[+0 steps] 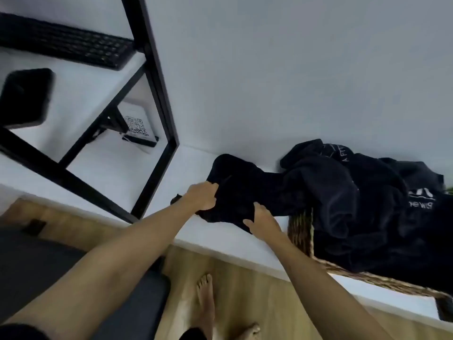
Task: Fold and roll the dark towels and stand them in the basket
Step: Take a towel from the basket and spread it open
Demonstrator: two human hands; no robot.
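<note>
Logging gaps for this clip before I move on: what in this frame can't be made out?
Head view only:
- Woven wicker basket: its inside is covered by the heap of dark towels; the right edge cuts both off.
- White lettering on the towels: folds hide most of it.
- Dark towel on the white tabletop: the left hand and right hand cover its near edge.
- Black keyboard: keys blurred.

Towels (pixel 362 200) black, white lettering; basket (pixel 300 231) woven brown; table (pixel 245 82) white; frame (pixel 157 77) black.
</note>
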